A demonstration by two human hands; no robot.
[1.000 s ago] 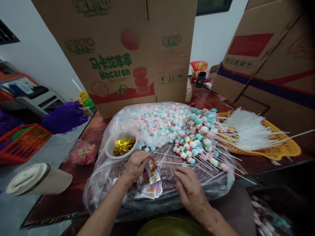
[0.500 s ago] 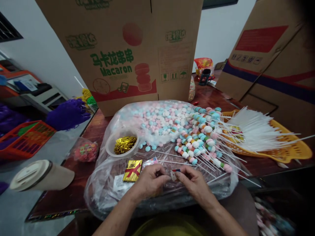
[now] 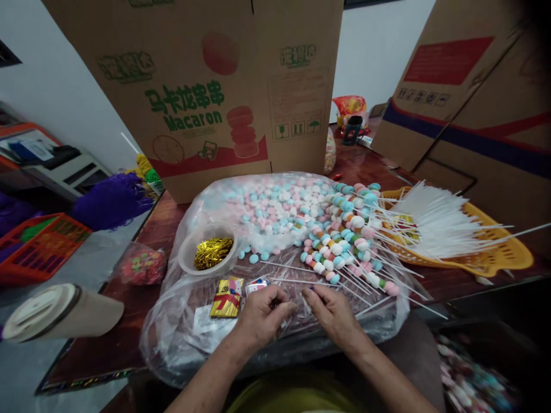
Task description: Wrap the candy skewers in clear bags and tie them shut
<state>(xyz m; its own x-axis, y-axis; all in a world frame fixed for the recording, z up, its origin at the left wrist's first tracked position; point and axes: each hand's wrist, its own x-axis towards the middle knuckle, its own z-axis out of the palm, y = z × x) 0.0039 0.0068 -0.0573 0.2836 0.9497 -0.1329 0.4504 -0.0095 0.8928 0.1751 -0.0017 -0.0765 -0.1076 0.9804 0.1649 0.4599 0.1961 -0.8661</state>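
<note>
My left hand and my right hand are close together over the clear plastic bag, both with thumb and fingers pinched. A small dark blue bit shows at my right fingertips; what each hand grips is mostly hidden. By my left hand lie a gold packet with a red bow print and a small colourful printed packet. Beyond them stands a white bowl of gold twist ties. Candy skewers in pink, white and blue are heaped beyond my right hand, beside loose candies.
A yellow basket with white sticks is at the right. A large cardboard box stands behind the candies, another box at right. A lidded cup and a bag of coloured rings are at left.
The small white piece with red and blue that showed between my fingertips is now mostly out of sight. My hands stay close together. The view has shifted slightly.
</note>
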